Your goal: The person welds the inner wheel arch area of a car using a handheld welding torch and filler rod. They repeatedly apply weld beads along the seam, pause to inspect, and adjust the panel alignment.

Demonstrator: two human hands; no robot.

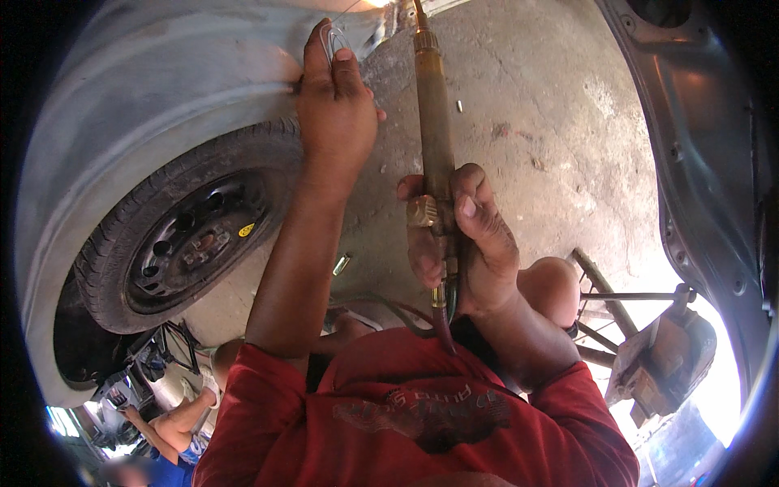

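Note:
My right hand (492, 239) is wrapped round the valve end of a brass gas welding torch (435, 114). The torch points up the picture, and its thin tip runs to the top edge. Red and green hoses (440, 321) trail from its rear end toward my lap. Left of the torch, my left hand (339, 118) pinches a thin bent wire (327, 39) between thumb and fingers, close beside the grey car body panel (187, 61). The wire's far end reaches up toward a bright glow at the top, where details are washed out.
A black car wheel (199, 231) sits under the panel at left. At right hang a dark car door (706, 122) and, below it, a metal-legged stand (604, 296). Small bits, including a shiny piece (342, 264), lie on the concrete floor (552, 146). Another person (182, 430) is at lower left.

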